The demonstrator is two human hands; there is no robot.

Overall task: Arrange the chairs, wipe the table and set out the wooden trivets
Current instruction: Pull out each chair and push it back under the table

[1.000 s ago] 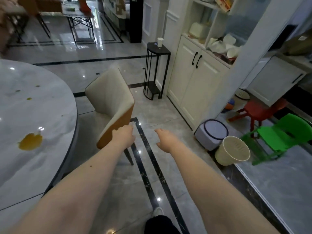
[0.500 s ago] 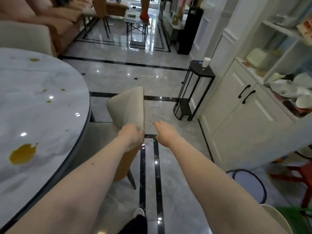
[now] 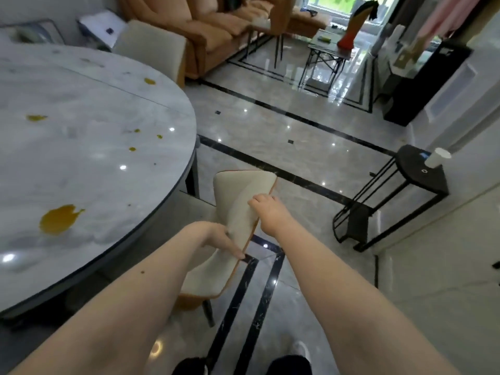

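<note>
Both bare forearms reach forward from the bottom edge of the view, converging on one chair. Left hand (image 3: 219,238): fingers curled round the near side edge of the backrest, thumb laid along the front face, a firm grip. Right hand (image 3: 266,211): fingers hooked over the upper right edge of the same backrest, knuckles up, also gripping it.

Cream upholstered dining chair with an orange-brown shell and dark legs (image 3: 238,209): backrest curved, pale fabric on the inner face, a thin orange rim along its edge. Seat partly hidden behind the left forearm; one dark leg shows below it. The chair stands on the glossy grey tiled floor with black inlay lines (image 3: 311,147), just beside the table rim, its seat pointing toward the table at about 10 o'clock from the hands.

Round grey marble-look table with a dark rim (image 3: 151,98): fills the left, from 8 to 11 o'clock. Yellow-orange spill patches lie on it, the largest puddle (image 3: 59,219) near the close edge.

A second cream chair (image 3: 151,47) sits at the table's far side, 12 o'clock of it. Black metal side stand (image 3: 422,174) at 3 o'clock carries a white paper cup (image 3: 437,157).
</note>
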